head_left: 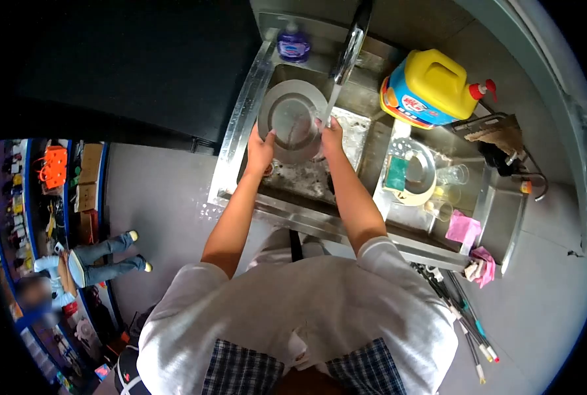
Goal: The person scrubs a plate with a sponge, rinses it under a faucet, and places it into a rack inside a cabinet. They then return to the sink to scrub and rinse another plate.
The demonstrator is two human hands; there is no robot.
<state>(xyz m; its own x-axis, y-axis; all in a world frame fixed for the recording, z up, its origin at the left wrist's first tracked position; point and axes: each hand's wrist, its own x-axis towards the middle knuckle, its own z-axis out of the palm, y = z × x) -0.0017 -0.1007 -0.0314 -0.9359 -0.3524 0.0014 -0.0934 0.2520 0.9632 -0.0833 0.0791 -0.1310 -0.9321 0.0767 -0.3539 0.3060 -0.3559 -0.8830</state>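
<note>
A round grey metal plate (pixel 291 120) is tilted over the left basin of the sink (pixel 366 148). My left hand (pixel 260 150) grips its lower left rim, with the thumb on the upper face. On the plate's right rim, my right hand (pixel 331 136) is closed, its far fingers hidden underneath. Water (pixel 333 100) runs from the tall chrome faucet (pixel 351 56) down beside my right hand and the plate's edge. Whitish suds or residue coat the basin floor below.
A purple soap bottle (pixel 293 46) stands at the back left, a big yellow-and-blue detergent jug (pixel 432 89) at the back right. The right basin holds a green sponge (pixel 396 172), stacked dishes (pixel 422 172), several glasses (pixel 453 174) and a pink cloth (pixel 463 228). A person (pixel 86 263) stands by shelves at left.
</note>
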